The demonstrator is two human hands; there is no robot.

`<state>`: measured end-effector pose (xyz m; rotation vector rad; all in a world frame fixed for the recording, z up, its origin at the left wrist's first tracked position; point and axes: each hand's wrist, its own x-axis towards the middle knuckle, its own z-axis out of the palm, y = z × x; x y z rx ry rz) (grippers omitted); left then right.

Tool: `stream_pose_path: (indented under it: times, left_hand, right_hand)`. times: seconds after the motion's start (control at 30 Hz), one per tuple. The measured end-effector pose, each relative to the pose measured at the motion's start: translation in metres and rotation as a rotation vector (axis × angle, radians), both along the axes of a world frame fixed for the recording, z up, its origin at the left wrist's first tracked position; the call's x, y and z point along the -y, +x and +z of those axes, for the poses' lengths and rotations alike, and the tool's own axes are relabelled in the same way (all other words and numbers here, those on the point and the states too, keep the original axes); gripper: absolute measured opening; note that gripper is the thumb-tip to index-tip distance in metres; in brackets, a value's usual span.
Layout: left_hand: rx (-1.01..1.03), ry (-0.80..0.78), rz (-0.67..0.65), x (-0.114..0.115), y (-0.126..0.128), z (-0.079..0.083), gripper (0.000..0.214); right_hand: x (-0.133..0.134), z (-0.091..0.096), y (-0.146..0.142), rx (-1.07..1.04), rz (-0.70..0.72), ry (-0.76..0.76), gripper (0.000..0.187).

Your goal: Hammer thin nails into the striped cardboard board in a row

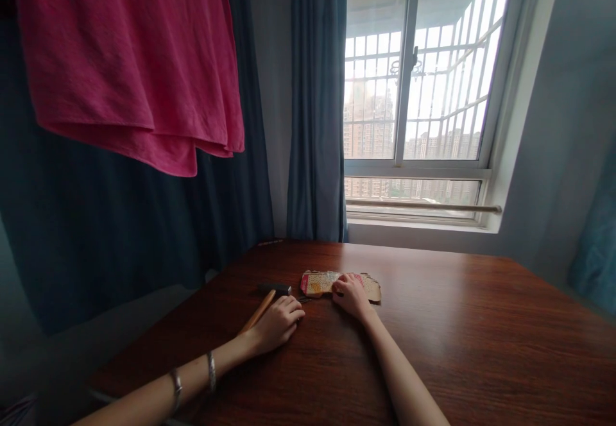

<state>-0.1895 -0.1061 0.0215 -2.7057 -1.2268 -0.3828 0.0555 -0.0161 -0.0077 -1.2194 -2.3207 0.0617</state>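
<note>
My left hand [279,322] rests on a dark wooden table [457,323], fingers curled, beside the wooden handle of a hammer [264,305] whose dark head lies just beyond it. Whether the fingers grip the handle I cannot make out. My right hand [351,296] lies on a flattened piece of printed cardboard [320,283], red and yellow at its left end and plain brown at its right, with fingers bent and pressing it down. Two bangles circle my left wrist.
A pink cloth [135,60] hangs overhead at the left in front of dark blue curtains [315,105]. A barred window [418,92] stands behind the table, with a rail under it. The table's left edge runs diagonally near my left arm.
</note>
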Motion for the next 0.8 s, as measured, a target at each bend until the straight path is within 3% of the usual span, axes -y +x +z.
stream_pose_path:
  times: [0.2,0.33,0.47,0.6,0.8]
  left_hand:
    - [0.269,-0.043,0.048,0.007,0.009,0.001,0.031]
    - [0.413,-0.097,0.037,0.011,0.039,-0.009,0.034]
    - [0.431,-0.157,-0.048,0.018,0.071,-0.018,0.033]
    - [0.372,-0.183,-0.109,0.022,0.091,-0.021,0.026]
    - [0.371,-0.166,-0.104,0.013,0.115,-0.022,0.021]
  right_hand:
    - [-0.002,-0.008,-0.001,-0.015,-0.044,0.029,0.025]
    - [-0.005,-0.012,0.000,-0.015,-0.108,0.043,0.024]
    - [-0.006,-0.016,0.008,-0.019,-0.181,0.049,0.024]
    - [-0.005,-0.018,0.035,-0.033,-0.254,0.039,0.024]
    - [0.006,-0.017,0.104,-0.065,-0.364,0.019,0.023]
